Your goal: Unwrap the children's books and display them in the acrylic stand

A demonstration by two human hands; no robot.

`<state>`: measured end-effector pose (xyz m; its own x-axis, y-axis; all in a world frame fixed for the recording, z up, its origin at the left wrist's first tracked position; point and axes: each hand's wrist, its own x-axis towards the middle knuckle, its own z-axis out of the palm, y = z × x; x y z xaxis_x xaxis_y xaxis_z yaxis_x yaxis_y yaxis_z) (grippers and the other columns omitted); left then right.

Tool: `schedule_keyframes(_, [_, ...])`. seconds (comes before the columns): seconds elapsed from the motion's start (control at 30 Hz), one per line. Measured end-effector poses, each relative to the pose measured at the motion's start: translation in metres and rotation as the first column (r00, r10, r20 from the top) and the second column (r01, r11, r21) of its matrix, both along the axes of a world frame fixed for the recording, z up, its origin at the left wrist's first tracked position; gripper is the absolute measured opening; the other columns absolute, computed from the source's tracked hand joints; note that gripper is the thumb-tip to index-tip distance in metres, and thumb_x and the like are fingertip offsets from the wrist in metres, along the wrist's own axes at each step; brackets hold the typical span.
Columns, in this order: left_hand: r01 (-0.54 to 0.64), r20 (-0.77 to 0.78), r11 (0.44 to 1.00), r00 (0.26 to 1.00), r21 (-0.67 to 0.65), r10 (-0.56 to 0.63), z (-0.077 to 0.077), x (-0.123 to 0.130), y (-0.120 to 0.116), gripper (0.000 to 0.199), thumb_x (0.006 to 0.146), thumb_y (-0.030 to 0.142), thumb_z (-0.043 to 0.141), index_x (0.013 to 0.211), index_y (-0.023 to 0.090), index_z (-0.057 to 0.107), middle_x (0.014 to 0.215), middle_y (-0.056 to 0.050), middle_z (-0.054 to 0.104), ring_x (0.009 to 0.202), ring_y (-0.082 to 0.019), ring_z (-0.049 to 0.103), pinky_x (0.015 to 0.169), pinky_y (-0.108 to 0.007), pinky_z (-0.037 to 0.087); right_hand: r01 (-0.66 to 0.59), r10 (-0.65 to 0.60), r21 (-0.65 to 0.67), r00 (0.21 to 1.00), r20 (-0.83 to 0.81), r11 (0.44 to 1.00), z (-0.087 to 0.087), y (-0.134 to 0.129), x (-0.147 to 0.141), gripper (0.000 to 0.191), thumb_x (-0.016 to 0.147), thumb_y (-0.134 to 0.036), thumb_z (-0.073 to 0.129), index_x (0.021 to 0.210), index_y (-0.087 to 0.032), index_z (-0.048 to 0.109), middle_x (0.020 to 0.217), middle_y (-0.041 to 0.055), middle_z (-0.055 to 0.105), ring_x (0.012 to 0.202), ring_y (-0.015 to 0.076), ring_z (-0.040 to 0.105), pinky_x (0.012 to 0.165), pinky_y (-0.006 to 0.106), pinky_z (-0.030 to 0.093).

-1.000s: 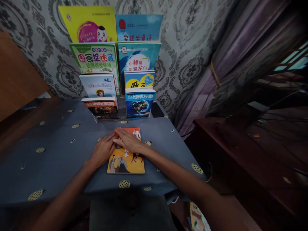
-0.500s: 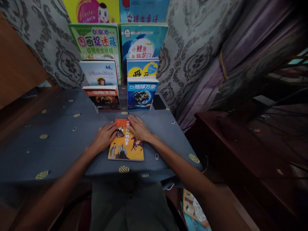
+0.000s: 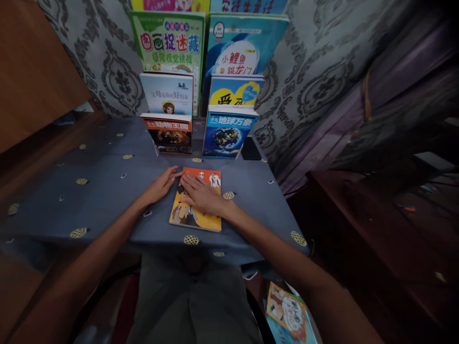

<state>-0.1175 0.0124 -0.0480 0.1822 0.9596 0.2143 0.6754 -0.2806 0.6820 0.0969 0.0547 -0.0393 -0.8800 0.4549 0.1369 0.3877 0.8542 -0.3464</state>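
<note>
An orange and yellow book [image 3: 206, 220] lies face up on the blue-grey tablecloth [image 3: 103, 200], near the table's front edge. My right hand [image 3: 203, 195] rests flat across the cover, fingers stretched toward its upper left, hiding part of the title and pictures. At the book's upper left edge is my left hand [image 3: 162, 185], its fingers extended, the fingertips touching the edge or just beside it. Neither hand grips anything.
Behind the book, a rack holds upright books, with an animal book [image 3: 170, 136] front left and a blue earth book [image 3: 227, 136] front right. A dark flat object [image 3: 251, 149] lies beside it. More books [image 3: 287, 313] sit low at the right.
My right hand has slid left across the cover, uncovering its right side. My left hand has moved off the cover to its left edge. The view has shifted.
</note>
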Motion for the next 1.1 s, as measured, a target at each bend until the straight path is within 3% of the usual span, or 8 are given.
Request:
schedule_keyframes(0.2, [-0.005, -0.007, 1.0, 1.0, -0.006, 0.004, 0.003, 0.002, -0.004, 0.059, 0.1, 0.051, 0.028, 0.144, 0.012, 0.035, 0.141, -0.016, 0.059, 0.135, -0.024, 0.051, 0.116, -0.047, 0.035, -0.224, 0.226, 0.055, 0.974, -0.028, 0.973, -0.002, -0.067, 0.003, 0.068, 0.098, -0.054, 0.049, 0.149, -0.01, 0.04, 0.158, 0.0172, 0.036, 0.151, 0.0272, 0.024, 0.126, 0.048, 0.016])
schedule_keyframes(0.33, [0.015, -0.052, 1.0, 0.999, -0.024, -0.016, 0.008, 0.004, -0.007, 0.058, 0.099, 0.049, 0.032, 0.144, 0.013, 0.036, 0.144, -0.016, 0.057, 0.135, -0.024, 0.051, 0.115, -0.045, 0.037, -0.25, 0.254, 0.087, 0.967, -0.035, 0.964, -0.002, -0.086, 0.008, 0.068, 0.098, -0.055, 0.047, 0.15, -0.012, 0.038, 0.159, 0.0155, 0.035, 0.151, 0.0254, 0.024, 0.126, 0.048, 0.018])
schedule_keyframes(0.57, [0.009, -0.23, 0.999, 0.973, 0.04, 0.0, 0.006, 0.006, -0.012, 0.055, 0.1, 0.044, 0.033, 0.145, 0.013, 0.04, 0.149, -0.013, 0.051, 0.14, -0.024, 0.044, 0.119, -0.044, 0.032, -0.109, 0.112, 0.057, 0.993, -0.046, 0.992, 0.001, -0.089, 0.027, 0.065, 0.098, -0.053, 0.048, 0.15, -0.014, 0.039, 0.157, 0.0169, 0.037, 0.15, 0.0281, 0.026, 0.125, 0.054, 0.019])
schedule_keyframes(0.8, [0.014, -0.288, 1.0, 0.958, 0.002, -0.013, 0.003, 0.007, -0.013, 0.055, 0.101, 0.046, 0.03, 0.148, 0.02, 0.041, 0.155, -0.009, 0.045, 0.146, -0.026, 0.036, 0.119, -0.05, 0.029, 0.059, -0.074, -0.12, 0.989, -0.125, 0.991, -0.003, -0.08, 0.068, 0.058, 0.103, -0.046, 0.04, 0.154, -0.017, 0.034, 0.159, 0.012, 0.036, 0.151, 0.0258, 0.025, 0.126, 0.053, 0.018])
schedule_keyframes(0.97, [0.016, -0.479, 1.0, 0.878, -0.003, -0.015, 0.009, 0.035, -0.042, 0.058, 0.101, 0.05, 0.031, 0.151, 0.02, 0.038, 0.16, -0.012, 0.036, 0.153, -0.032, 0.018, 0.12, -0.062, 0.014, 0.14, -0.203, -0.289, 0.959, -0.199, 0.947, -0.002, -0.07, 0.09, 0.054, 0.105, -0.044, 0.029, 0.156, -0.025, 0.03, 0.16, 0.0055, 0.035, 0.151, 0.0213, 0.024, 0.126, 0.052, 0.019])
schedule_keyframes(1.1, [0.107, -0.582, 0.994, 0.81, 0.017, -0.078, 0.015, 0.066, -0.074, 0.057, 0.102, 0.049, 0.031, 0.152, 0.021, 0.034, 0.161, -0.013, 0.032, 0.153, -0.03, 0.018, 0.122, -0.061, 0.01, 0.167, -0.25, -0.339, 0.943, -0.219, 0.926, -0.004, -0.054, 0.094, 0.053, 0.105, -0.046, 0.027, 0.156, -0.03, 0.03, 0.161, 0.0024, 0.034, 0.151, 0.0218, 0.024, 0.124, 0.054, 0.022])
